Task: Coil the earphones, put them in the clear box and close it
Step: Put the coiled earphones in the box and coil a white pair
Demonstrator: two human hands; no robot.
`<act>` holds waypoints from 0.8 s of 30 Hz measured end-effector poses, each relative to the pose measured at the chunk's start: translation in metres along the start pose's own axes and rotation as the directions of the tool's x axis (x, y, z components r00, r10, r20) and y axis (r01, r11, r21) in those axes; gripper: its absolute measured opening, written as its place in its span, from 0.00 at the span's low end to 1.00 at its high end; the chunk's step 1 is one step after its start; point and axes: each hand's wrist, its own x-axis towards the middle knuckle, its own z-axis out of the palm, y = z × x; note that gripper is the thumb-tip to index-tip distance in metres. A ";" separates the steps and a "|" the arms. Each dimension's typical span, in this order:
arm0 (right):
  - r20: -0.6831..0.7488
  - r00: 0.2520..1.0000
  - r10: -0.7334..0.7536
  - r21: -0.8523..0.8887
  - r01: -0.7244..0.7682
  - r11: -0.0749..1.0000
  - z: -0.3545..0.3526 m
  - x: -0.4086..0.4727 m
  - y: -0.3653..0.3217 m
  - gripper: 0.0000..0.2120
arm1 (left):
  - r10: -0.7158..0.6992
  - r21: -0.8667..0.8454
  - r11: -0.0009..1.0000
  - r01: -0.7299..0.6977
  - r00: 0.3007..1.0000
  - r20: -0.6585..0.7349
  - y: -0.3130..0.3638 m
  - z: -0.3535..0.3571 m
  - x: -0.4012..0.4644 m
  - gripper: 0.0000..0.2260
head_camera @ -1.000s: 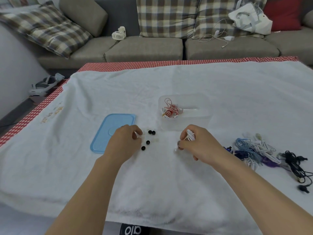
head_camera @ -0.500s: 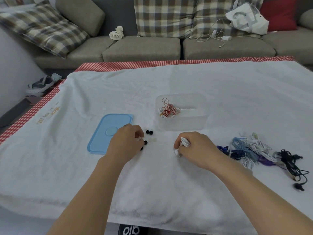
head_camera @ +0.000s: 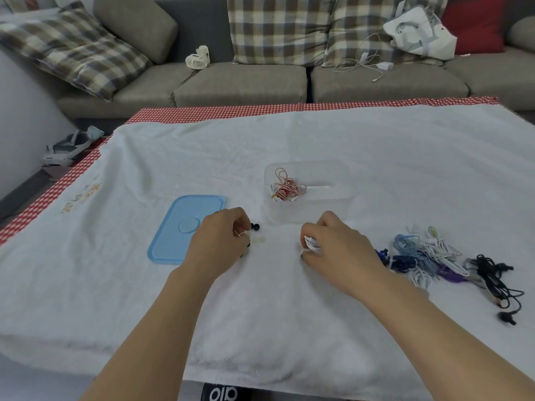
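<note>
- One red-and-white set (head_camera: 285,190) already lies in the clear box (head_camera: 341,180), centre frame.
- Right hand (head_camera: 335,244) curls round a white earphone coil (head_camera: 312,243); left hand (head_camera: 221,241) pinches its cord end.
- Tangled pile (head_camera: 434,256) at right remains; blue lid (head_camera: 185,227) is off.
</note>
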 end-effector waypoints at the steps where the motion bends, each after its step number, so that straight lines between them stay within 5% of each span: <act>1: -0.008 1.000 -0.016 -0.019 0.016 1.000 0.000 0.000 0.001 0.03 | 0.002 -0.035 0.999 -0.002 1.000 -0.002 0.001 0.000 0.000 0.10; 7: -0.003 1.000 -0.020 -0.061 0.019 0.998 -0.001 0.000 0.003 0.02 | 0.024 -0.327 0.945 -0.006 0.998 0.051 0.022 -0.004 -0.005 0.08; 14: 0.030 0.998 0.061 0.016 -0.061 0.998 0.006 0.004 0.010 0.06 | 0.081 -0.342 0.940 -0.014 0.980 0.181 0.038 0.004 -0.012 0.09; 18: 0.025 0.987 0.158 0.316 -0.158 0.936 0.000 0.006 0.014 0.02 | 0.093 -0.340 0.940 -0.020 0.975 0.200 0.040 0.006 -0.013 0.09; 24: 0.089 0.975 0.204 0.772 -0.197 0.604 -0.029 0.002 0.001 0.03 | 0.138 -0.407 0.912 -0.059 0.976 0.167 0.046 0.007 -0.013 0.10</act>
